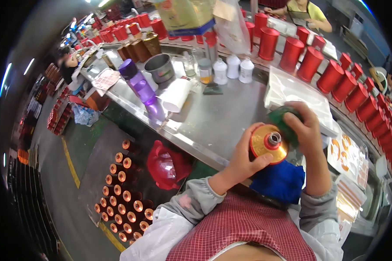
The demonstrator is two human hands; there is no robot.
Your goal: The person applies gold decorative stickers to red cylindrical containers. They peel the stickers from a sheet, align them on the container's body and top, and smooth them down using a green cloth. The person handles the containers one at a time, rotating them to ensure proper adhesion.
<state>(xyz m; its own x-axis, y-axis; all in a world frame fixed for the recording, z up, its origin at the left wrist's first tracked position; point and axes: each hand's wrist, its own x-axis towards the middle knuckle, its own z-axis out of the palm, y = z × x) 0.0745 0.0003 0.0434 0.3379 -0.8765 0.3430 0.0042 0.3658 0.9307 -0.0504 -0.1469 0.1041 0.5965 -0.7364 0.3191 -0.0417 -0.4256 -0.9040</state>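
Observation:
A bottle (pixel 262 142) with a gold, red-edged shoulder and a short shiny neck is tilted with its neck toward me. My left hand (pixel 245 152) is closed around its side, thumb on the gold shoulder. My right hand (pixel 307 124) grips a dark green scouring pad or cloth (pixel 279 116) against the bottle's far right side. Most of the bottle's body is hidden under the hands and the shoulder. Just below it lies a blue cloth (pixel 278 182), near my apron.
A metal table (pixel 213 126) holds a purple bottle (pixel 139 85), a grey pot (pixel 160 68), a white roll (pixel 177 94) and white bottles (pixel 233 67). Red canisters (pixel 311 64) line the far side. Gold-topped bottles (pixel 122 209) and a red bag (pixel 165 165) are at lower left. Other people work beyond.

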